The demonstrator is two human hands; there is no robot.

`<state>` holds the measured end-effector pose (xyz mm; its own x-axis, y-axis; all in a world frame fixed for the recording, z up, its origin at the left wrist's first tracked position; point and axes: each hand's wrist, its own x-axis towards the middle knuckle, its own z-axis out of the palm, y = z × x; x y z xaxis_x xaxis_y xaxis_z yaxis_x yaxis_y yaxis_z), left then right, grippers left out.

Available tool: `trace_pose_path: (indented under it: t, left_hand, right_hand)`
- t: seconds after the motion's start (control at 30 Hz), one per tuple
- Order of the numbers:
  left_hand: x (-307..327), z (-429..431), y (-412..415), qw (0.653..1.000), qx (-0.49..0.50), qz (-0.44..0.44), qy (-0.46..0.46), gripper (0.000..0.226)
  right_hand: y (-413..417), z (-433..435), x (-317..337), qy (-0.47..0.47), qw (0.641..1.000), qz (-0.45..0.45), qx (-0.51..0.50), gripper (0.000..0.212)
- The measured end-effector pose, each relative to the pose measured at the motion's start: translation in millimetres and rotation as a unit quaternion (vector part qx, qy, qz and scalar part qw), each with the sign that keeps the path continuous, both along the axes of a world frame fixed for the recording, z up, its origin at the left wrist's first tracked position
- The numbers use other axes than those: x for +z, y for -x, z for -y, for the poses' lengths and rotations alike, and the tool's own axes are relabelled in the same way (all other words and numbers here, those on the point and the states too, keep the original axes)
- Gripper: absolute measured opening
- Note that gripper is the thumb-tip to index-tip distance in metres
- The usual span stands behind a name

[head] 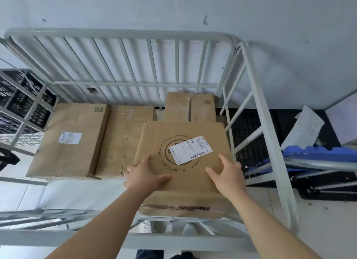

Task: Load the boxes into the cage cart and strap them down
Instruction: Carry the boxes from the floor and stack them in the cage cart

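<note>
Head view, looking down into the cage cart [119, 33], a white frame of vertical bars standing against a pale wall. The printed box [173, 135], brown cardboard with a circular logo and a white shipping label [190, 149] on its top, occupies the near right corner of the cart, close beside the right side rail. The left hand [144, 174] grips its near left edge, thumb flat on top and fingers curled over the side; the right hand [226, 173] grips the near right edge likewise. 3 further boxes lie deeper in the cart: a labelled box [69, 141] at left, a taped box [123, 139] touching it at centre, and a rear box [190, 107] against the back bars. Black crates [21, 102] stand outside at left; a blue trolley [316, 152] and a paper sheet [305, 129] lie at right.
</note>
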<state>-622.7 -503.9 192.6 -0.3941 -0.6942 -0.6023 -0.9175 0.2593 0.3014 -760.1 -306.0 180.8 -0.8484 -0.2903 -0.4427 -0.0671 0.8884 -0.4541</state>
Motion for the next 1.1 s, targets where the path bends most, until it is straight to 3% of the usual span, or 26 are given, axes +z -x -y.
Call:
trace_pose_path:
  t: [0.23, 0.5, 0.73, 1.1]
  left_hand:
    - [-56.3, 1.9, -1.1, 0.999, 0.026, 0.019, -0.033, 0.105]
    - [-90.8, 7.0, 11.9, 0.997, -0.025, 0.003, -0.068, 0.133]
    - [-82.1, 21.4, 2.9, 0.998, -0.022, -0.001, -0.059, 0.133]
    - [-44.8, 86.9, -55.5, 0.993, 0.099, -0.045, -0.048, 0.133]
  right_hand:
    - [2.8, 7.7, -55.2, -0.018, 0.999, 0.047, -0.008, 0.076]
    - [17.1, 4.9, -82.6, -0.058, 0.997, 0.035, -0.032, 0.086]
    - [13.5, 15.3, -68.9, -0.055, 0.997, 0.04, -0.022, 0.086]
    - [-3.0, 118.5, -20.0, -0.036, 0.996, -0.027, 0.082, 0.078]
